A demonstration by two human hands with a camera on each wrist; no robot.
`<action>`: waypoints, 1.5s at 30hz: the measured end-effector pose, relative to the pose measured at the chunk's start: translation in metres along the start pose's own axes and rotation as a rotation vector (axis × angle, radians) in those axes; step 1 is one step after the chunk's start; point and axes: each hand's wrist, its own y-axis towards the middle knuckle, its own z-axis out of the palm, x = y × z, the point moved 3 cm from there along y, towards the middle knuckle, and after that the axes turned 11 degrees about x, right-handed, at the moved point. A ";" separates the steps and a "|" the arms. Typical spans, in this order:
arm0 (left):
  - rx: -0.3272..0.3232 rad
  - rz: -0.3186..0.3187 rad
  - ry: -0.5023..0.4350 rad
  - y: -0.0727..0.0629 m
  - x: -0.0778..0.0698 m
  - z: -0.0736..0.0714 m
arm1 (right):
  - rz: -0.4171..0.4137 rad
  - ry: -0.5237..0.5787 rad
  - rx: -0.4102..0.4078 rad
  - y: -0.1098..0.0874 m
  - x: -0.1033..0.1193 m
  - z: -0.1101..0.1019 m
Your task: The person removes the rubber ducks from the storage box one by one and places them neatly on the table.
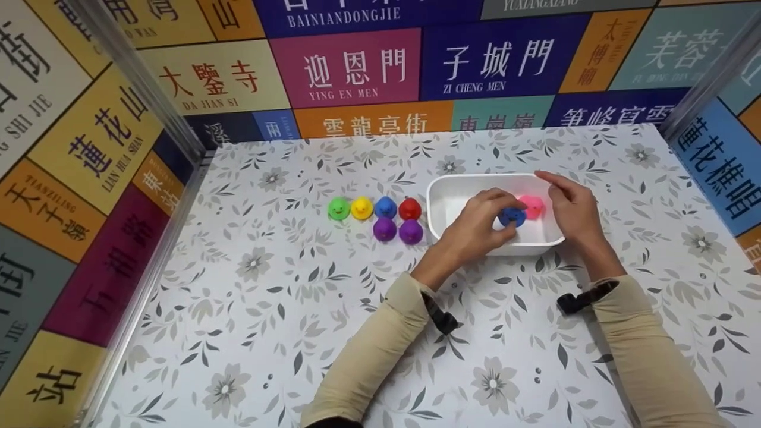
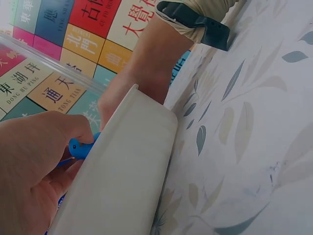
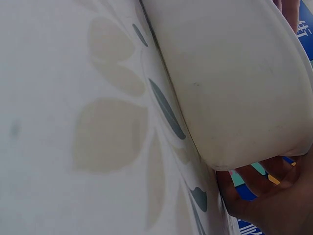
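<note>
In the head view, my left hand (image 1: 475, 229) reaches over the near rim of a white plastic tub (image 1: 455, 187). Its thumb and fingers pinch a small blue toy duck (image 1: 511, 217), whose head also shows between the fingers in the left wrist view. A pink toy duck (image 1: 534, 207) lies inside the tub, just right of the blue one. At the tub's right end, my right hand (image 1: 576, 211) grips the rim and wall, one finger stretched along the far corner. The right wrist view has its bent fingers (image 3: 254, 181) against the outer end wall.
Left of the tub stands a row of toy ducks: green (image 1: 339, 208), yellow (image 1: 361, 208), blue (image 1: 385, 207) and red (image 1: 409, 208). Two purple ducks (image 1: 384, 229) sit in front of the blue and red ones. Lettered panels (image 1: 354, 65) wall in the flower-patterned table (image 1: 238, 309).
</note>
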 end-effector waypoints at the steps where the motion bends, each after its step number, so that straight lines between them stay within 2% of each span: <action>1: -0.002 0.005 0.001 -0.002 0.000 -0.001 | -0.003 0.002 -0.001 0.000 0.000 0.000; 16: -0.068 0.039 -0.023 -0.032 0.012 -0.023 | -0.023 0.021 -0.020 -0.001 0.000 0.001; 27: -0.102 0.019 -0.026 -0.051 0.024 -0.037 | -0.025 0.023 -0.042 -0.003 0.002 0.002; 33: -0.117 -0.007 -0.089 -0.057 0.030 -0.048 | -0.022 0.022 -0.040 -0.003 0.002 0.003; 39: -0.146 0.013 -0.129 -0.064 0.029 -0.062 | -0.023 0.015 -0.042 0.000 0.000 0.002; 45: -0.159 0.028 -0.175 -0.071 0.033 -0.069 | -0.032 0.005 -0.049 -0.001 0.001 0.001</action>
